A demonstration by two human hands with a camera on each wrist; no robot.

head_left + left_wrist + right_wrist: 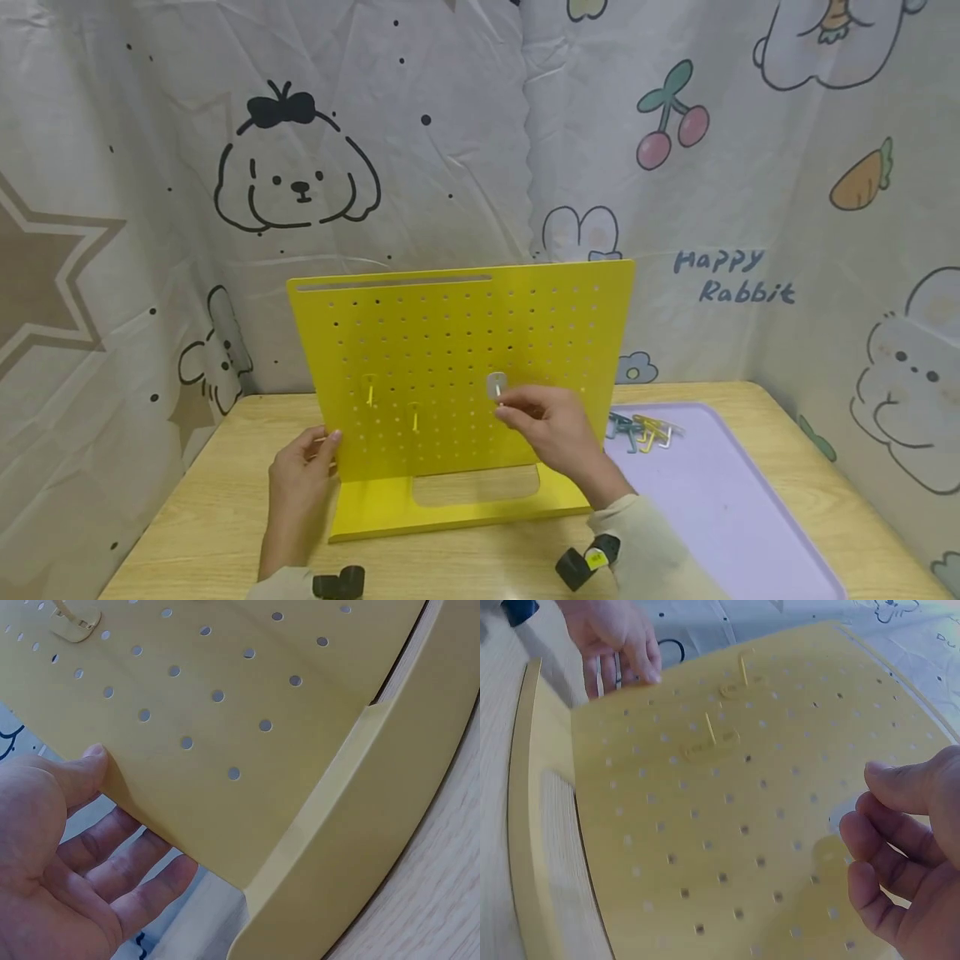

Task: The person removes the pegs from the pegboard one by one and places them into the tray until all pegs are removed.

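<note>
A yellow pegboard stands upright on its own bent base on the table. My left hand holds its left edge, with the thumb on the front face and the other fingers behind, as the left wrist view shows. Against the board's right half lies a white hook with a rounded plate. The thumb and index finger of my right hand pinch its prong; in the right wrist view the fingers mostly hide it. Two yellow hooks, one higher and one lower, sit on the board's left half.
A lilac tray lies on the wooden table to the right, partly behind the board. Several green, yellow and white hooks are heaped at its far left corner. A printed curtain hangs behind.
</note>
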